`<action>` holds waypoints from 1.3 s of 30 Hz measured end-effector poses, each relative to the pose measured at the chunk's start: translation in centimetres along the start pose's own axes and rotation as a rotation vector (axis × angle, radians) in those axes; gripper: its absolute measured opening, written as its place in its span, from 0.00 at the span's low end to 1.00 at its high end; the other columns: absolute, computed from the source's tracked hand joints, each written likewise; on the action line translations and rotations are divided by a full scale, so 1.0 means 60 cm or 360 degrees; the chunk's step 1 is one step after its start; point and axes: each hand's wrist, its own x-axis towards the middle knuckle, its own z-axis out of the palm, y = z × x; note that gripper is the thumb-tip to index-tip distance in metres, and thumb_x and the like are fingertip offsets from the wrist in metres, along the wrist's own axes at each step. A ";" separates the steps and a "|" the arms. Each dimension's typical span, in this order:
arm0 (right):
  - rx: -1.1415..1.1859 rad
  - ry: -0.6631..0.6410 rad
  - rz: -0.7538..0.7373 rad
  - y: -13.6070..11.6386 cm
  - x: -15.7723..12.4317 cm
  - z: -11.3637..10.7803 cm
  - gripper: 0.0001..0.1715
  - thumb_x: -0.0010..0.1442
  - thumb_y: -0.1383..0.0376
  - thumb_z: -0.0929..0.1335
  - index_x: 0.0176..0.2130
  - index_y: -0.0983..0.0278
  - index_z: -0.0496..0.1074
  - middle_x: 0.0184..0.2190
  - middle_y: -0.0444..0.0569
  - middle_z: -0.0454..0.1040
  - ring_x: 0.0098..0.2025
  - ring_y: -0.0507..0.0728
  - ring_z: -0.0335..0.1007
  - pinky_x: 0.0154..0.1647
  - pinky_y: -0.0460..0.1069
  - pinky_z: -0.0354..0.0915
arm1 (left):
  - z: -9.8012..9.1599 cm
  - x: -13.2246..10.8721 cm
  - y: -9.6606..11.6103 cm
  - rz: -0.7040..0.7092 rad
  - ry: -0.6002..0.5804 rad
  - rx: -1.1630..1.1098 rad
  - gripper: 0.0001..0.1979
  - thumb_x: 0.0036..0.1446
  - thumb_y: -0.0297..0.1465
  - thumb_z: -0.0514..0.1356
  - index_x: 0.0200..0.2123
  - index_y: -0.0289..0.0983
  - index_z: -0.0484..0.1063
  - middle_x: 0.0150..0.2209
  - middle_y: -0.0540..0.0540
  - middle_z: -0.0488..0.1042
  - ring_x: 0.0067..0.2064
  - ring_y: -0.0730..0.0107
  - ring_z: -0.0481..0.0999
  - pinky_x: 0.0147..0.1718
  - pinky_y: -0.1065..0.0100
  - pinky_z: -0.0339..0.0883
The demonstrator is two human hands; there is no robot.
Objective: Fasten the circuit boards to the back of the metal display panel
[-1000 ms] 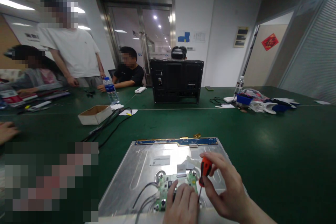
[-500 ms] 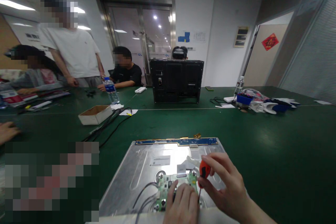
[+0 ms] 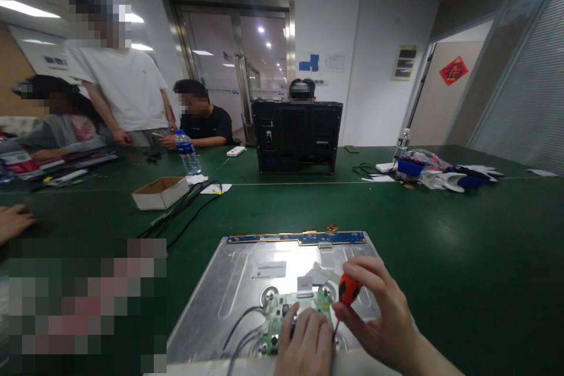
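Note:
My right hand [image 3: 374, 311] pinches the red and black handle of a screwdriver [image 3: 349, 289] between thumb and fingers. Its thin shaft slants down to the right edge of a green circuit board [image 3: 275, 312], where the tip is hidden from me. My left hand [image 3: 306, 341] lies over the lower right of that board, fingers stretched forward; its thumb cannot be seen. The board sits on the silver metal back of a display panel [image 3: 229, 288]. Along the panel's far edge runs a narrow blue circuit strip [image 3: 264, 239].
Dark cables [image 3: 242, 323] leave the board on the left. Across the green table [image 3: 440, 235] are an open cardboard box [image 3: 161, 194], a water bottle [image 3: 187, 153], a black monitor-like unit [image 3: 297, 135] and a blue bin [image 3: 409, 167] among gloves. Several people sit or stand beyond.
The screwdriver handle has turned and leans a little further right in my right hand. My left hand has stayed put. A seated person in black has shifted slightly left.

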 end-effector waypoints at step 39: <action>0.0230 -0.0037 0.0026 0.000 0.005 0.002 0.20 0.66 0.68 0.66 0.56 0.62 0.62 0.28 0.44 0.74 0.29 0.56 0.75 0.28 0.48 0.73 | -0.004 -0.005 -0.004 0.0038 -0.0090 0.0097 0.12 0.69 0.25 0.50 0.35 0.39 0.70 0.32 0.51 0.75 0.37 0.67 0.77 0.57 0.60 0.59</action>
